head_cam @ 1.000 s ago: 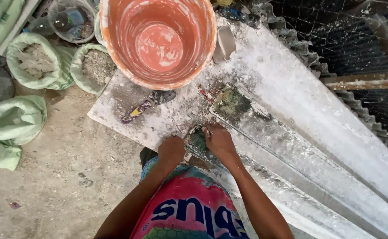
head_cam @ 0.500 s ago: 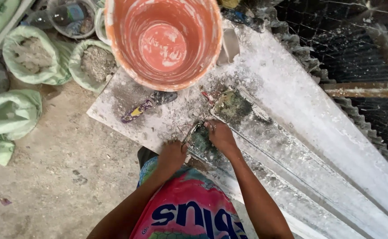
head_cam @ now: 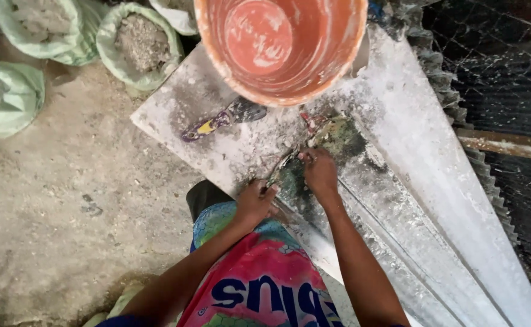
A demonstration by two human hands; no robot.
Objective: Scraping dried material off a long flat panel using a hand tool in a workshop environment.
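Head view: both hands, left (head_cam: 254, 203) and right (head_cam: 320, 171), press apart on the white board's (head_cam: 174, 103) near edge, below the orange bucket (head_cam: 280, 45).

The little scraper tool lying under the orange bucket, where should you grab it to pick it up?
Probably by the handle. The scraper lies flat on the white board, its purple-and-yellow handle pointing lower-left, clear of the orange bucket. The dark blade end sits close under the bucket's rim, so come from the lower-left.
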